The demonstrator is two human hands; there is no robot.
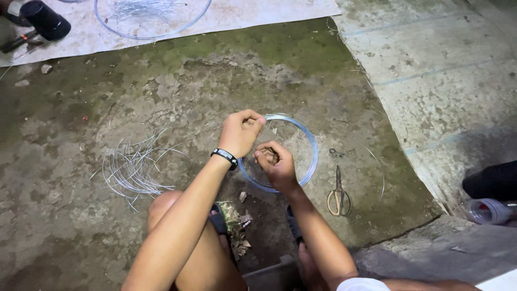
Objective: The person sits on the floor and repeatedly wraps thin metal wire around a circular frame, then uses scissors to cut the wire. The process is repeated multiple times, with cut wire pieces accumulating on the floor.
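Both hands grip wire ring (pixel 307 141): right hand (pixel 276 166) fist at 7 o'clock, left hand (pixel 239 132) pinching 11; scissors (pixel 339 195) at 4.

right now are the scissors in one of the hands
No, the scissors lie on the ground right of the wire ring, which both hands hold.

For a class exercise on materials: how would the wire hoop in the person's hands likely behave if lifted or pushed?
The wire hoop is thin, so it is probably light. It keeps a round shape between the left hand and right hand, so it seems springy rather than floppy. Stood on edge it might roll; flat on the concrete ground, it would likely slide.
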